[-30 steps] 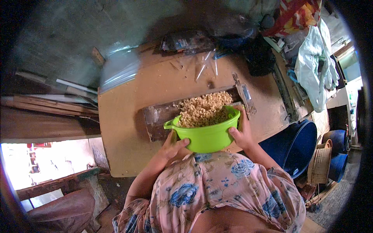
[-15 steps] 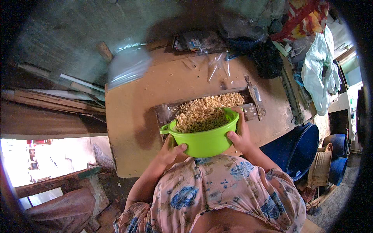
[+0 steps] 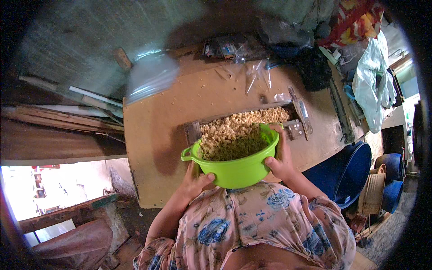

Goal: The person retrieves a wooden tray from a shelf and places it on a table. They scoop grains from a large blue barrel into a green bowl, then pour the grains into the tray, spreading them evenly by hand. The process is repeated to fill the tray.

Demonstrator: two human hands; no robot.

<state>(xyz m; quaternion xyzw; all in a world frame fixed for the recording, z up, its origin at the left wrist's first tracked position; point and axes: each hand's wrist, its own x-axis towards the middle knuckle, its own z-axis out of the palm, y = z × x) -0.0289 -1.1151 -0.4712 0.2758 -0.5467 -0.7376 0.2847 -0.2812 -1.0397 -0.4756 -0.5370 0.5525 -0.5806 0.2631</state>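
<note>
A bright green plastic bowl (image 3: pixel 234 173) with side handles is held just in front of my torso. Pale tan, puffed-looking pieces (image 3: pixel 231 135) fill much of it. My left hand (image 3: pixel 194 182) grips its lower left side, thumb on the near wall and fingers partly hidden underneath. On the right, my right hand (image 3: pixel 281 157) clasps the wall by the handle, thumb on the near face. Just beyond the bowl, a long narrow wooden frame (image 3: pixel 192 129) lies on the table with similar pieces (image 3: pixel 274 115) in it; the bowl hides its near part.
The brown tabletop (image 3: pixel 157 117) carries a stack of clear plastic sheets (image 3: pixel 153 76) at far left and loose clear plastic (image 3: pixel 257 74) at the back. A black bag (image 3: pixel 314 67) sits at the back right. Blue barrels (image 3: pixel 335 175) and a wicker basket (image 3: pixel 372 191) stand to the right.
The bowl has come slightly toward me and left relative to the wooden frame, showing more of its inside. Both hands keep their hold.
</note>
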